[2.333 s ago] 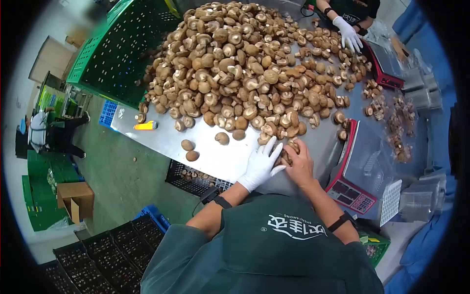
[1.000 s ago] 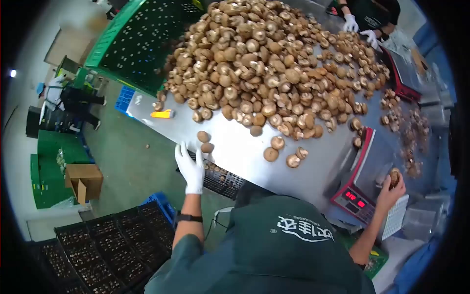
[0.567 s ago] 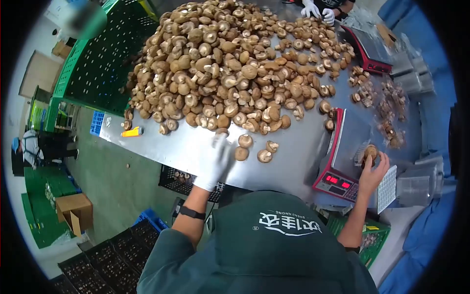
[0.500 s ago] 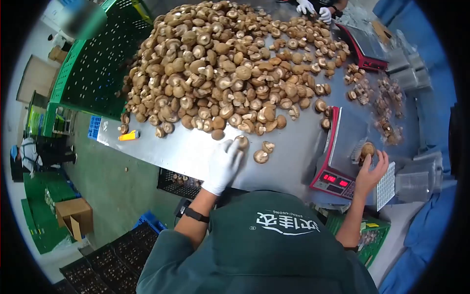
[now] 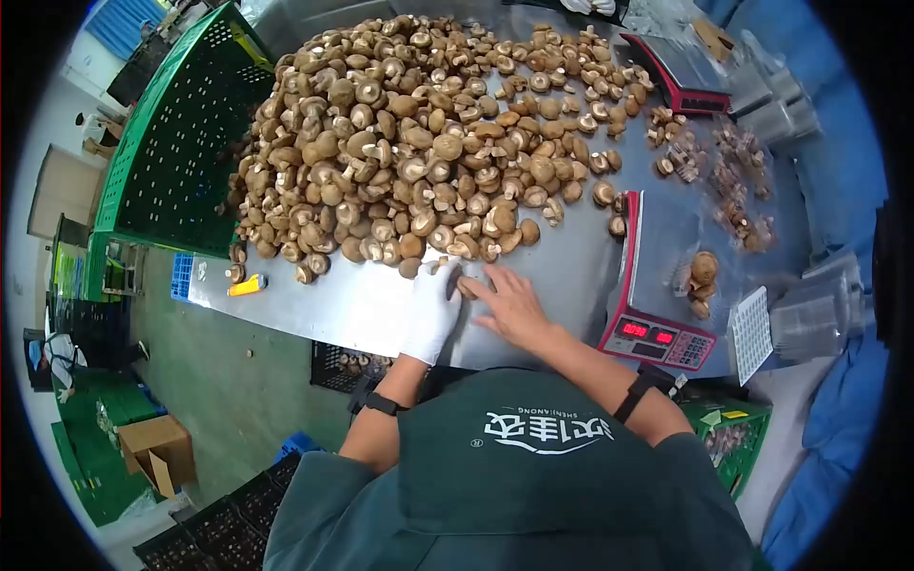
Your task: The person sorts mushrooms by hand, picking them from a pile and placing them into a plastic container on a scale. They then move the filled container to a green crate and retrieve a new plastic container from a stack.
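Observation:
My left hand (image 5: pixel 435 312), in a white glove, rests at the front edge of a pile of shiitake mushrooms (image 5: pixel 381 143). Its fingers are curled around a shiitake mushroom (image 5: pixel 466 287), which shows in part between both hands. From the right, my bare right hand (image 5: pixel 514 309) reaches in with fingers spread, its fingertips touching or very near that mushroom. The red scale (image 5: pixel 657 328) has a lit display and carries a clear plastic tray (image 5: pixel 681 279) and several loose-looking mushrooms (image 5: pixel 703 269). The gloves and fingers hide part of what lies between them.
A green crate (image 5: pixel 181 143) lies tipped at the left of the pile. A yellow-orange cutter (image 5: pixel 248 285) is near the table's front edge. At right are bagged mushrooms (image 5: pixel 743 181), stacked clear trays (image 5: pixel 814 309), a white grid sheet (image 5: pixel 752 335) and a second scale (image 5: pixel 685 76). Another person's gloved hands (image 5: pixel 588 6) show at the top.
My right hand has left the scale and come over to my left hand. Mushrooms stay on the scale. The two loose mushrooms on the bare metal no longer show there. The view has shifted slightly.

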A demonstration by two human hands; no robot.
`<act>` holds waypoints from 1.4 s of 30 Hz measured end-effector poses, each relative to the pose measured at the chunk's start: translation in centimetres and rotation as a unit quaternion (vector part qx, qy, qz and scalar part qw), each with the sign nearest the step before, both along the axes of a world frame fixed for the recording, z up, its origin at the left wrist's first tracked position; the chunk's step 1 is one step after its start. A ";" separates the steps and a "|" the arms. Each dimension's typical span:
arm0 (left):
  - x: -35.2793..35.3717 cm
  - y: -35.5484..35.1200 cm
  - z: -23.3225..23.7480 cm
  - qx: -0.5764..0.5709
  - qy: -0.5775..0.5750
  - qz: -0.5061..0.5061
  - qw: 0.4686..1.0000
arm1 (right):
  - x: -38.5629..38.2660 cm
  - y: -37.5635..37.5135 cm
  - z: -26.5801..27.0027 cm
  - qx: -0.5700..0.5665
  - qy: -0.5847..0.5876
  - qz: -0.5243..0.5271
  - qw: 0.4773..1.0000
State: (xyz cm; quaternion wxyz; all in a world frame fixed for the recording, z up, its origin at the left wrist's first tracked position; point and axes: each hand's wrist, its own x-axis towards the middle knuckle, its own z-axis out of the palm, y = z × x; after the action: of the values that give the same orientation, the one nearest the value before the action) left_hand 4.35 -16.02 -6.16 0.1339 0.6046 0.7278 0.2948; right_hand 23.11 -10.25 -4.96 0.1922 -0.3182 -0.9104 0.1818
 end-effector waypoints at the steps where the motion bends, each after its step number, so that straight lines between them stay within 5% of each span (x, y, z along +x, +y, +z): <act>1: -0.5 -0.1 -0.4 0.012 -0.087 0.022 0.996 | -0.5 0.4 -0.9 -0.016 0.002 0.009 1.000; 3: -1.6 -0.1 -0.7 0.010 -0.265 0.067 0.962 | -0.9 0.7 -1.5 -0.033 0.004 0.022 0.999; 5: -1.8 -1.4 -0.2 -0.039 -0.612 0.118 0.781 | -1.6 0.3 -1.2 -0.041 0.033 0.024 0.998; 6: -1.8 -1.7 -0.3 -0.040 -0.612 0.120 0.781 | -1.9 0.1 -1.2 -0.043 0.032 0.025 0.998; 8: -2.2 -1.8 -0.5 -0.034 -0.784 0.130 0.607 | -2.5 0.0 -1.0 -0.073 0.047 0.011 0.996; 9: -2.5 -1.9 -1.3 -0.034 -0.784 0.129 0.606 | -2.5 0.2 -1.2 -0.072 0.046 0.011 0.996; 12: -3.6 -2.1 -3.9 -0.077 -0.869 0.124 0.473 | -2.3 0.7 -1.6 -0.089 0.057 0.008 0.994; 15: -2.9 -1.8 -3.8 -0.095 -0.872 0.219 0.427 | -1.7 0.7 -0.8 -0.154 0.062 -0.020 0.986; 16: -3.0 -2.2 -4.9 -0.100 -0.867 0.184 0.453 | -1.0 0.5 0.0 -0.200 0.111 -0.046 0.973; 17: -2.8 -2.2 -6.0 -0.082 -0.900 0.184 0.386 | 0.2 0.6 0.8 -0.238 0.157 -0.078 0.955; 18: -3.6 -2.5 -9.1 -0.086 -0.957 0.070 0.268 | 1.4 0.8 2.6 -0.237 0.184 -0.090 0.950; 20: -3.8 -1.9 -10.1 -0.102 -0.952 -0.011 0.289 | 4.4 0.9 5.8 -0.230 0.220 -0.138 0.938; 22: -1.6 0.0 -2.3 -0.045 -0.739 -0.017 0.672 | 8.2 1.4 8.7 -0.201 0.237 -0.186 0.932; 23: -0.1 0.4 -0.7 0.005 -0.725 -0.005 0.689 | 10.0 1.5 9.8 -0.168 0.253 -0.224 0.926; 25: 0.7 1.3 1.4 -0.002 -0.772 0.080 0.630 | 13.4 2.0 10.7 -0.106 0.283 -0.286 0.909; 29: -0.7 2.2 -0.6 -0.096 -0.836 0.058 0.537 | 21.0 3.0 14.3 -0.074 0.367 -0.444 0.814; 30: -0.4 2.2 -1.1 -0.094 -0.836 0.065 0.536 | 23.3 3.2 13.8 0.035 0.269 -0.490 0.828; 33: 1.4 3.4 0.5 -0.099 -0.860 0.023 0.499 | 28.2 3.1 12.7 0.040 0.131 -0.543 0.829; 37: 3.6 4.2 3.3 -0.141 -0.905 0.036 0.400 | 28.6 2.8 11.7 0.104 0.029 -0.505 0.856; 38: 3.9 3.9 3.8 -0.144 -0.875 0.059 0.458 | 27.8 2.6 11.8 0.125 0.045 -0.507 0.851; 40: 4.6 3.6 3.6 -0.150 -0.872 0.073 0.460 | 25.0 2.4 12.3 0.135 0.107 -0.451 0.876; 42: 5.3 3.3 3.0 -0.168 -0.873 0.090 0.449 | 20.9 1.8 12.2 -0.072 0.176 -0.360 0.914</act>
State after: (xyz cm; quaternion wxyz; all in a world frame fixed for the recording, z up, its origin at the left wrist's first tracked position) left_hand 9.69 -12.69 -3.16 0.7706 -0.0739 0.3137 0.5498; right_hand 44.02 -8.50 7.26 0.3783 -0.5998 -0.6704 0.2184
